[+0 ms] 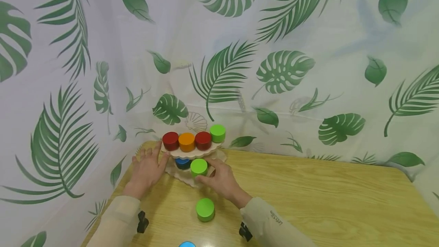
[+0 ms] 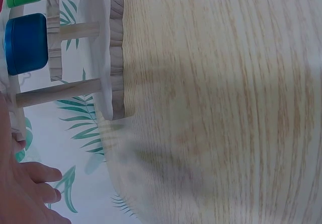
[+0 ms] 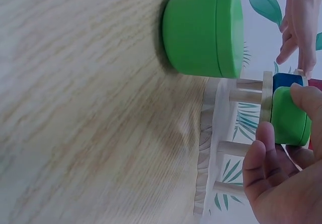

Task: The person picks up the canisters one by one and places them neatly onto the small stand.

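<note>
Lime-green, the lidded jar (image 1: pixel 199 167) pinched in our right hand (image 1: pixel 223 180) sits at the wooden stand (image 2: pixel 116 53)'s middle shelf (image 3: pixel 266 98), where shoving sideways could topple the neighbouring blue jar (image 2: pixel 27 43), while our left hand (image 1: pixel 145 172) spreads loosely beside the top shelf (image 1: pixel 181 154).

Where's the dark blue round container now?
In the head view, left of centre, the dark blue round container sits below the scalloped wooden stand's top tier, left of the green round container in the right hand.
</note>
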A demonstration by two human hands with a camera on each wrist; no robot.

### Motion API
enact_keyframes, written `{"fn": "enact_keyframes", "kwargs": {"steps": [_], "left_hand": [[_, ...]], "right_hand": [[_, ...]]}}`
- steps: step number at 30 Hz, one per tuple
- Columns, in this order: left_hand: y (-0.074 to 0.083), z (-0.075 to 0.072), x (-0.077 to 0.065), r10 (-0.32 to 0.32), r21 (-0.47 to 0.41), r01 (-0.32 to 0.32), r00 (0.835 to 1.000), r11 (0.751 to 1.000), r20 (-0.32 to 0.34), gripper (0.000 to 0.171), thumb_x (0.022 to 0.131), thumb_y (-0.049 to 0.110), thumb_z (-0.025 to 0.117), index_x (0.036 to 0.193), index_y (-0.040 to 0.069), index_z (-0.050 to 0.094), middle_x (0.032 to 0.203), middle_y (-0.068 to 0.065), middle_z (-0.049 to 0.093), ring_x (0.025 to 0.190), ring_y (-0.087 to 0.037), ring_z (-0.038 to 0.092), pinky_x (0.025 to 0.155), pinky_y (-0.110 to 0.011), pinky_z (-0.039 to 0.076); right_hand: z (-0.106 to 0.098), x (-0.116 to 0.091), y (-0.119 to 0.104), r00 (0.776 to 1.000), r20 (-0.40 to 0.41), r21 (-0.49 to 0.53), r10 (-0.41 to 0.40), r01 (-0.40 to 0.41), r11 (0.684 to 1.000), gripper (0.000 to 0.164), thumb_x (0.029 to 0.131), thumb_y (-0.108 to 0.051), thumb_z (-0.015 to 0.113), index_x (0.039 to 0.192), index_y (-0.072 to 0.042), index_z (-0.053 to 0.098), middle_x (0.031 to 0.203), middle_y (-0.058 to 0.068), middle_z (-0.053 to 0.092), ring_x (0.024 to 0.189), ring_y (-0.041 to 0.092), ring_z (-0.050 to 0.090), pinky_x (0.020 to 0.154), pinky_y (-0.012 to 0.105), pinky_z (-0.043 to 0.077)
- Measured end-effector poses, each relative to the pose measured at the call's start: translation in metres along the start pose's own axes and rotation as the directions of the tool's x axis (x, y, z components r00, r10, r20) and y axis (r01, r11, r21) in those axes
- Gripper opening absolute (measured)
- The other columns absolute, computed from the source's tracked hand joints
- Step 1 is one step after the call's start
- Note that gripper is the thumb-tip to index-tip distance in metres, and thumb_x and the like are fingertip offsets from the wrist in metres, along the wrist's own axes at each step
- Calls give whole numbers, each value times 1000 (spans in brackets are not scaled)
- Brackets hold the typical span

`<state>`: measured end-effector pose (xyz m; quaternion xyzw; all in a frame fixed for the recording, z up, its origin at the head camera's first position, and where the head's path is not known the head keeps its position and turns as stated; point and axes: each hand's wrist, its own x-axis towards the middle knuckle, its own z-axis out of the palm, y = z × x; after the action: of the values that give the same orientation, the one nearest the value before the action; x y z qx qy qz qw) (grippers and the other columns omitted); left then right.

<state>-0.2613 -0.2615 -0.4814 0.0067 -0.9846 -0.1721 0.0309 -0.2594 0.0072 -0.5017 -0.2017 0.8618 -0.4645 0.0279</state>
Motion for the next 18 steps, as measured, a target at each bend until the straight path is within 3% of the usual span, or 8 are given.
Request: {"fn": "enact_keyframes", "kwargs": {"steps": [11,18], "left_hand": [[0,0,0,-2,6,2,1000,1000,-3,76,112,59,20,169,9,21,162,-37,37,154,-61,20,118,-84,12],[0,2,0,-5,9,5,1000,1000,-3,78,111,62,18,169,10,20,162,-38,37,154,-61,21,118,-84,12]], "right_hand": [[4,2,-1,999,-47,-45,-6,4,999,58,90,-26,85,141,-8,65,120,11,67,76,9,59,65,20,53],[4,4,-6,998,-60,-68,35,-39,997,61,91,-28,84,143,-4,64,131,15,67,90,19,63,70,22,54]]}}
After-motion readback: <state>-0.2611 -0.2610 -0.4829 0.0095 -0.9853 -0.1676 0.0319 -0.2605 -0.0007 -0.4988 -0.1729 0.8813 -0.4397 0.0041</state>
